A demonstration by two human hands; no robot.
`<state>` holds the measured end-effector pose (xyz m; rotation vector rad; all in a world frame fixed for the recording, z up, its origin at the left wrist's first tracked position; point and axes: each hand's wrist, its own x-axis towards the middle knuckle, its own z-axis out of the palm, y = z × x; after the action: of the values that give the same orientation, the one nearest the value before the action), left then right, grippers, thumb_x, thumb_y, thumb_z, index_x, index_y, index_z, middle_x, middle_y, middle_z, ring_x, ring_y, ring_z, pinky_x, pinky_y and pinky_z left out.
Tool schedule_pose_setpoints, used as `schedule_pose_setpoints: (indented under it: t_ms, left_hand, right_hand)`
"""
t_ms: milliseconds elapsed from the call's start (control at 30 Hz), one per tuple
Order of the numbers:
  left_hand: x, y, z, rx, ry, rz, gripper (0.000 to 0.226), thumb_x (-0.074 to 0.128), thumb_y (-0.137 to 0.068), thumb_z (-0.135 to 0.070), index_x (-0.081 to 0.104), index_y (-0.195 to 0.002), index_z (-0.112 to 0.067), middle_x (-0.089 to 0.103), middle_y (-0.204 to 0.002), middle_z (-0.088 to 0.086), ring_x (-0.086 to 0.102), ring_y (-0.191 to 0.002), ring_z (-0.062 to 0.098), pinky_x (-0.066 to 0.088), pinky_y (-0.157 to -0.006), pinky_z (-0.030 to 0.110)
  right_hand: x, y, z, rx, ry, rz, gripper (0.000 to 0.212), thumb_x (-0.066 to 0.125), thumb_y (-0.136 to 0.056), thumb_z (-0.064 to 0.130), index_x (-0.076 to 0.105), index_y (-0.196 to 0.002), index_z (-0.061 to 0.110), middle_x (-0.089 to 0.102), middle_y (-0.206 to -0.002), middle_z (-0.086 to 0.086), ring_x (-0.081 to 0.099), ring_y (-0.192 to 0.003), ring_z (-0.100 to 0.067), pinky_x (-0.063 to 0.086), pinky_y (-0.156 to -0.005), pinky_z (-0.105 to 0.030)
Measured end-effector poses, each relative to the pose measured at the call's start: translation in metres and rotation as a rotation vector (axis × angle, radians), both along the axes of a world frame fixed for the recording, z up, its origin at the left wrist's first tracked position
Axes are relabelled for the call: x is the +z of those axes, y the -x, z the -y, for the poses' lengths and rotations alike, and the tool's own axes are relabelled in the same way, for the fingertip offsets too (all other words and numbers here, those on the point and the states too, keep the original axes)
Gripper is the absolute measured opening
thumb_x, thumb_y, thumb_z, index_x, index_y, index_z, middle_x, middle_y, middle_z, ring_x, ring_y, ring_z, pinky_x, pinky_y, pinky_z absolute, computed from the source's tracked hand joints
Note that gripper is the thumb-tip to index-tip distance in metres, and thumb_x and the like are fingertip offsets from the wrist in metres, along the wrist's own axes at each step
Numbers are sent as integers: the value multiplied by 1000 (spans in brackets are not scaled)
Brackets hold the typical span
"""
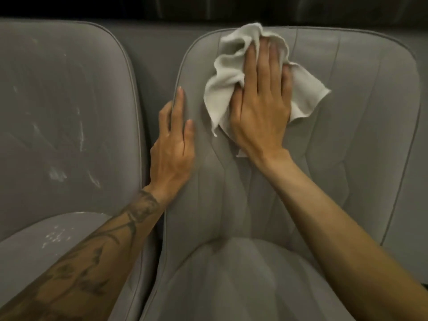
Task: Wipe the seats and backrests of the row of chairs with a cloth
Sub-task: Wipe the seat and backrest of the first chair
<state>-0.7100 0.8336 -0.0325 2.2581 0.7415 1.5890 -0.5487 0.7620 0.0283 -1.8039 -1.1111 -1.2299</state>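
Two grey padded chairs stand side by side. My right hand (261, 96) presses a crumpled white cloth (228, 72) flat against the upper backrest (359, 107) of the right chair, fingers straight and pointing up. My left hand (172, 144) rests with straight fingers on that backrest's left edge, some fingers over the side. The right chair's seat (243, 281) lies below, between my forearms. The left chair's backrest (64, 112) shows white scuffs and smears, and so does its seat (46, 242).
A narrow gap (143, 93) separates the two backrests. Behind the chair tops runs a dark band (208, 8). A further grey surface (412, 216) shows at the right edge.
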Motion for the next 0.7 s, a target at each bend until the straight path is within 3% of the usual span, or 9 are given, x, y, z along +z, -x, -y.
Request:
schedule_pose_setpoints:
  t_ms: [67,133,200,300,400,500,567,633,700]
  left_hand:
    - [-1,0,0,-25,3,29,56,34,-110,-41,19,-163,-30,38,-155,0,44,-104,-23,39,-70,-2]
    - [-2,0,-1,-33,15,36,57,38,-110,-39,18,-163,-30,38,-156,0,51,-112,-10,38,-69,4]
    - [-2,0,-1,-20,9,37,57,37,-110,-35,20,-164,-27,38,-156,1,53,-110,-1,36,-68,-1]
    - [-2,0,1,3,-7,33,56,35,-111,-33,19,-164,-23,38,-156,6,42,-106,-29,31,-73,-9]
    - [1,-1,2,13,-7,46,55,36,-111,-32,21,-164,-22,38,-156,4,48,-109,-18,31,-76,-9]
    - [-1,0,3,3,1,62,51,36,-112,-31,28,-161,-19,41,-155,2,36,-113,-34,32,-81,-9]
    - [-6,0,2,28,92,46,51,37,-109,-35,37,-155,-13,48,-151,9,50,-121,-16,40,-88,3]
    - [-5,2,3,3,231,41,72,41,-97,-51,41,-152,-4,50,-151,18,55,-134,14,32,-103,4]
    - [-1,3,5,-76,233,87,74,48,-92,-63,39,-150,-19,49,-150,-2,51,-131,-7,32,-102,1]
  right_hand:
    - [-10,8,-3,39,-32,-14,56,36,-107,29,29,-159,7,26,-166,-16,20,-157,-28,18,-127,-47]
    - [-50,22,9,91,60,22,57,37,-107,29,27,-160,7,25,-167,-15,18,-157,-29,20,-126,-50]
    - [-94,31,35,91,230,88,59,41,-106,27,25,-160,9,25,-167,-13,18,-157,-29,21,-126,-48]
    - [-95,15,51,84,334,146,65,49,-102,24,25,-160,8,24,-167,-12,18,-157,-27,21,-126,-45]
    - [-21,5,11,47,118,70,60,37,-106,29,25,-160,6,25,-167,-14,19,-157,-28,17,-127,-44]
    - [23,24,-27,103,-69,-47,56,33,-107,30,34,-156,4,31,-164,-18,25,-155,-31,17,-127,-46]
    - [-9,44,-24,180,0,-15,56,35,-107,30,33,-157,5,29,-165,-17,22,-156,-31,13,-128,-47]
    - [-58,56,0,219,152,55,55,37,-107,30,33,-158,8,30,-165,-14,23,-156,-29,15,-128,-45]
    - [-76,47,17,240,236,121,55,39,-107,30,33,-158,10,33,-164,-12,26,-155,-28,20,-127,-45]
